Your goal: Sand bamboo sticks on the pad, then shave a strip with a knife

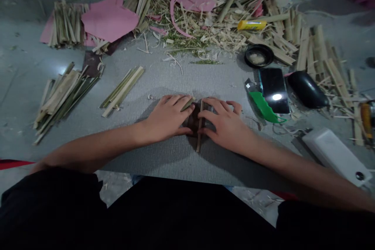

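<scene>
A thin bamboo strip (pixel 199 136) stands nearly in line with my body, close to the table's front edge. My right hand (pixel 225 121) has its thumb and fingertips closed on this strip from the right. On the other side, my left hand (pixel 168 119) curls over a greenish bamboo piece (pixel 186 104), part of which shows between its fingers. A dark brown flat patch (pixel 193 119) lies between the two hands; its kind is hard to make out. Left of my left hand rests a small group of bamboo strips (pixel 123 90).
Bundles of strips (pixel 63 99) lie at left, with pink paper (pixel 109 19) and shavings (pixel 190 27) behind. At right are a black bowl (pixel 259 56), a phone (pixel 274 90), a green-handled cutter (pixel 263 105), a black case (pixel 307 89) and a white box (pixel 334 154).
</scene>
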Tool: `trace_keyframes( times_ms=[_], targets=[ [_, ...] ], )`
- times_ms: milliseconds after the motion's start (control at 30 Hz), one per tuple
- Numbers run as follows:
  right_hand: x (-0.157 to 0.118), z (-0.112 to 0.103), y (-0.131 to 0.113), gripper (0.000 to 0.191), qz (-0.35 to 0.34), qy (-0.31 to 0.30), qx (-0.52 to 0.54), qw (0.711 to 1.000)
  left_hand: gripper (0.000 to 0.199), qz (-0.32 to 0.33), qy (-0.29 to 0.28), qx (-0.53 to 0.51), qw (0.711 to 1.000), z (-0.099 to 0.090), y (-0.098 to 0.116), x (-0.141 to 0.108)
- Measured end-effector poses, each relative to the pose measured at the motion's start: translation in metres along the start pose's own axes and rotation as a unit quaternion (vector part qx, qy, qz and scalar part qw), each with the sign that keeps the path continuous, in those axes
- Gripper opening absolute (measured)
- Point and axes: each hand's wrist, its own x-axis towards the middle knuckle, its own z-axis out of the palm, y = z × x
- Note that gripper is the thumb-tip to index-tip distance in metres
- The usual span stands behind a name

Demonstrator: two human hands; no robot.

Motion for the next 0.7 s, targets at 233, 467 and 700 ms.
trace_keyframes(
  times_ms=[233,467,700],
  targets=[
    [-0.001,0.004,0.003,0.025,-0.019,0.03,-0.015,0.999,0.081,0.003,0.011,0.009,1.0,0.002,0.001,-0.001],
    [0.003,0.004,0.014,0.021,-0.203,0.019,-0.022,0.979,0.084,-0.002,0.003,0.007,1.0,0.0,0.002,0.0],
    [0.009,-0.004,0.026,0.032,-0.271,0.006,-0.063,0.96,0.083,0.0,0.007,0.004,1.0,0.002,0.001,0.0]
  ],
)
